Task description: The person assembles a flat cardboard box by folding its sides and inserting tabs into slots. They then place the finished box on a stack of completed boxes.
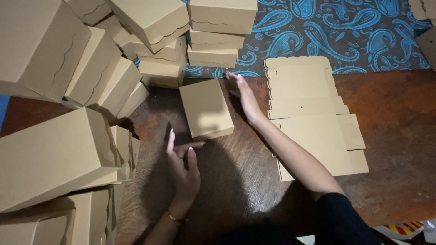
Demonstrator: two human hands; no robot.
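Box [206, 109]: small closed kraft cardboard carton, sits mid-counter [399, 136] between both hands. Left hand [184, 170] is at its near-left corner, grip spread, fingers extended; forefinger tip looks to touch the near edge, nothing pinched. Right hand [246, 95] lies flat along the far-right side, grip spread too, fingertips reaching past the far corner; can't tell if the palm actually presses the wall.

Handling judgement: light, hollow, thin corrugated board. Stiff along folded edges, weak in the middle of the lid, so it dents if squeezed there. Matte surface, decent friction, not slippery. Best hold is on two opposite side walls near the corners, or from under the base.

Outward: to the right, a flat unfolded blank [313, 118] with scalloped far edge, lying on the counter just beside the right forearm. Far side, a stack of finished boxes [218, 34] on a blue paisley cloth [345, 31]. Left, a leaning pile of boxes [68, 113], some tilted, close to the left hand.
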